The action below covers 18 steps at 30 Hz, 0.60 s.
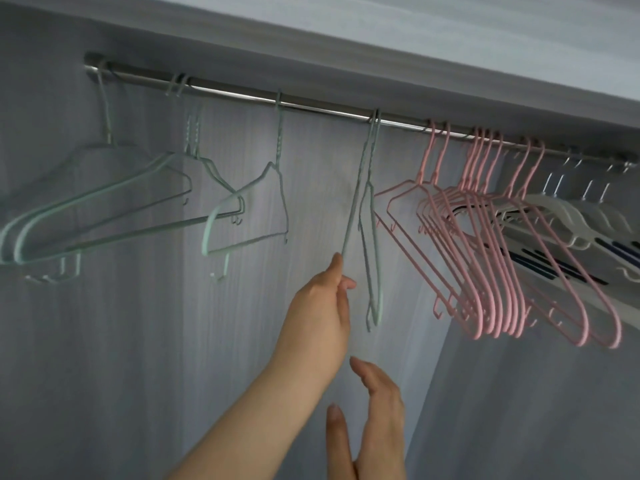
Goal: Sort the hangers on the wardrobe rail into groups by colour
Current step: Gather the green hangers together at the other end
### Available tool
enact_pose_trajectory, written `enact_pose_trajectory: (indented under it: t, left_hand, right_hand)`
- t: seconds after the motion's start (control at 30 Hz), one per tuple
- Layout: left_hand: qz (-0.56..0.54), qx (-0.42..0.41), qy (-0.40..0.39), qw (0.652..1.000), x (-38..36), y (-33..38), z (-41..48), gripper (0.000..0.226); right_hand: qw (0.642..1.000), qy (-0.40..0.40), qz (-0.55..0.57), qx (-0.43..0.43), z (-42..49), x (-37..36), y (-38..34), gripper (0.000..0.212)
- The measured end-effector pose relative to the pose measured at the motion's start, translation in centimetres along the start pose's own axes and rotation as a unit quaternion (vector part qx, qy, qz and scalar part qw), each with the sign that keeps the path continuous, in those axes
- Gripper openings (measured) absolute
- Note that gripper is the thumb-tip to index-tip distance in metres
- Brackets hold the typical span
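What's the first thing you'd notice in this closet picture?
The bunch of pink hangers crowded on the right of the rail stands out first. Pale green hangers spread along the left. In the middle, the left hand pinches one green hanger.

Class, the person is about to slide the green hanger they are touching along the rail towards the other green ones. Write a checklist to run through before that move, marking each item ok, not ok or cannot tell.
1. Left hand has hold of the green hanger: ok, fingers pinch its lower edge.
2. Hanger's hook sits over the rail: ok.
3. Second green hanger beside it hangs free of the first: cannot tell, their hooks sit close together.
4. Rail bare between it and the next green hanger: ok.
5. Pink hangers already grouped on the right: ok.
6. Right hand free to help: ok, open and holding nothing.
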<state>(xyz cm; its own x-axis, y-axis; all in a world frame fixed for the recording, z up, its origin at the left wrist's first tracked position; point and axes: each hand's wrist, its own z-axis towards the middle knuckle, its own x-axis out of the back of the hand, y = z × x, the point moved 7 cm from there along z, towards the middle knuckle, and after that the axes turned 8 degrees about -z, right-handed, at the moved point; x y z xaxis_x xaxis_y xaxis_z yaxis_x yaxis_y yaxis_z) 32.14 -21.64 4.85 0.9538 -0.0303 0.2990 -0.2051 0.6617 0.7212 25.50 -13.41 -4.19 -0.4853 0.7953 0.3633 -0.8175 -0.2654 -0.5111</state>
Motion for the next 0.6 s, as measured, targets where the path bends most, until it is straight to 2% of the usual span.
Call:
enact_pose_trajectory:
  t: [0.1,0.17,0.23,0.3,0.33,0.37,0.4,0.47,0.53,0.6]
  left_hand:
    - [0.013,0.005,-0.014,1.000,-0.1,0.6,-0.6,0.044]
    - [0.074,-0.036,0.013,0.997,1.4,2.0,-1.7,0.047]
    - [0.119,-0.137,0.097,0.979,4.6,5.0,-3.4,0.042]
    - [0.138,-0.233,0.223,0.936,8.9,7.8,-5.2,0.033]
    - [0.144,-0.248,0.274,0.918,10.9,8.3,-5.7,0.034]
    - [0.139,-0.235,0.300,0.914,12.6,8.1,-5.6,0.037]
    - [0.122,-0.194,0.297,0.927,13.9,7.0,-4.8,0.043]
    - [0.074,-0.065,0.234,0.967,14.7,3.3,-2.6,0.057]
    - [0.076,0.046,0.174,0.981,13.4,-0.7,-1.2,0.063]
    - [0.083,0.052,0.165,0.981,12.3,-3.2,-0.7,0.052]
  right_hand:
    - [1.000,-0.003,-0.005,0.012,-0.3,-0.3,-0.1,0.069]
    - [1.000,0.000,-0.005,0.028,-0.4,-0.6,-0.5,0.068]
    - [0.999,0.011,0.006,0.043,-0.5,-0.8,-1.0,0.065]
    - [0.998,0.017,0.029,0.048,-0.6,-1.1,-1.6,0.061]
    - [0.998,0.014,0.042,0.045,-0.8,-1.5,-1.9,0.060]
    - [0.998,0.006,0.052,0.043,-1.0,-2.0,-2.2,0.059]
    - [0.997,-0.006,0.063,0.041,-1.2,-2.6,-2.6,0.058]
    - [0.995,-0.031,0.094,0.024,-1.6,-3.7,-3.2,0.056]
    - [0.991,-0.049,0.121,0.006,-2.0,-4.6,-3.7,0.055]
    - [0.990,-0.038,0.138,0.006,-2.2,-4.9,-3.9,0.055]
